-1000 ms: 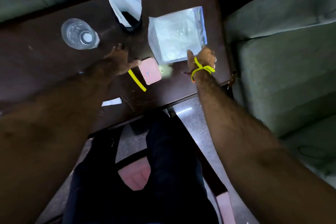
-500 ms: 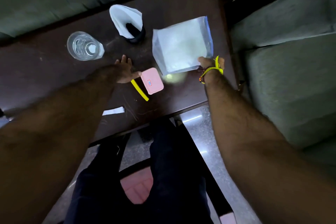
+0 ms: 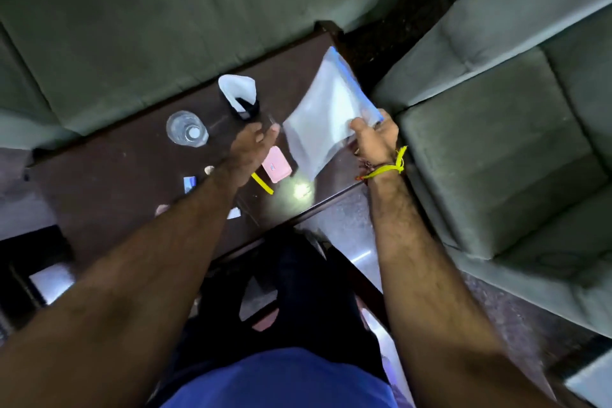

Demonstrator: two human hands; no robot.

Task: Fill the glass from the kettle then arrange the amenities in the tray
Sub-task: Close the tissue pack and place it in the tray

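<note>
A clear glass (image 3: 187,128) with water in it stands on the dark wooden table (image 3: 109,182). My right hand (image 3: 374,137) grips the near right corner of a pale, blue-edged clear plastic pouch (image 3: 326,116) and holds it tilted above the table's right end. My left hand (image 3: 253,146) reaches toward the pouch's left corner with its fingers extended and holds nothing. A small pink packet (image 3: 276,168) and a yellow strip (image 3: 262,183) lie just below my left hand. No kettle is in view.
A black cup holding a white folded napkin (image 3: 239,94) stands behind my left hand. Small sachets (image 3: 189,183) lie scattered on the table's near part. Green sofas border the table at the back (image 3: 165,16) and at the right (image 3: 496,159).
My right hand has lifted the pouch off the table and tilted it. My left hand has left the pink packet and moved up toward the pouch. The camera has pulled back.
</note>
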